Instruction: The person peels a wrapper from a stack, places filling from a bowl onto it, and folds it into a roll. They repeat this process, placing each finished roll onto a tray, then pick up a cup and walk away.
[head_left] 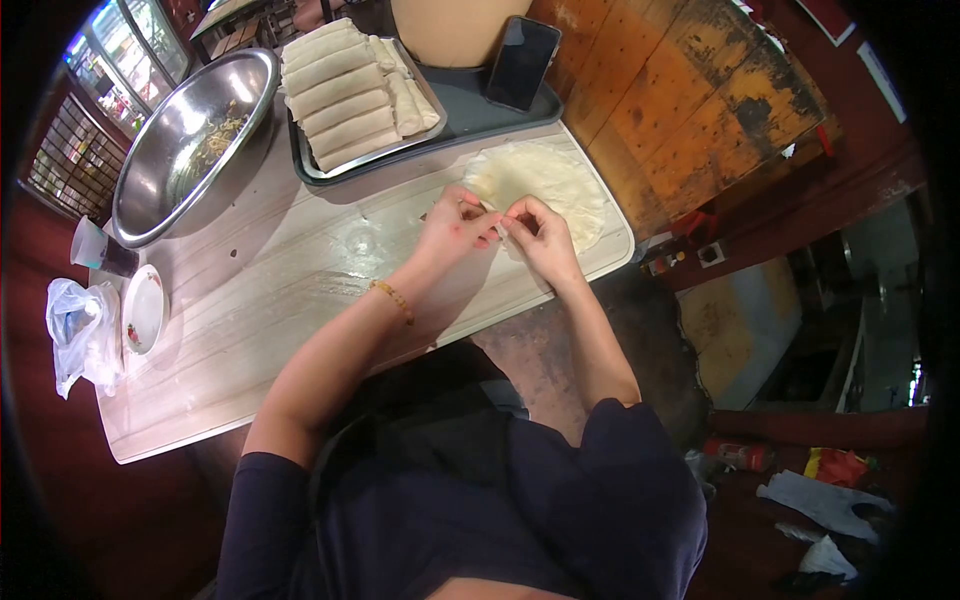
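Observation:
A pale, thin stack of round dough wrappers (565, 195) lies at the right end of the table. My left hand (460, 228) is at its near-left edge, fingers bent and pinched together. Just to its right, my right hand (542, 238) has its thumb and index finger pinched at the same edge, the fingertips of both hands almost meeting. A bit of the wrapper's edge seems to be between them, though the fingers largely hide it. Behind, a metal tray (432, 122) holds several rolled spring rolls (340, 100) laid in rows.
A large steel bowl (150, 200) with some shredded filling (215, 145) stands at the left. Near it are a cup of dark drink (105, 250), a small plate (146, 310) and a plastic bag (82, 335). A phone (523, 62) leans at the back on a dark tray (470, 118).

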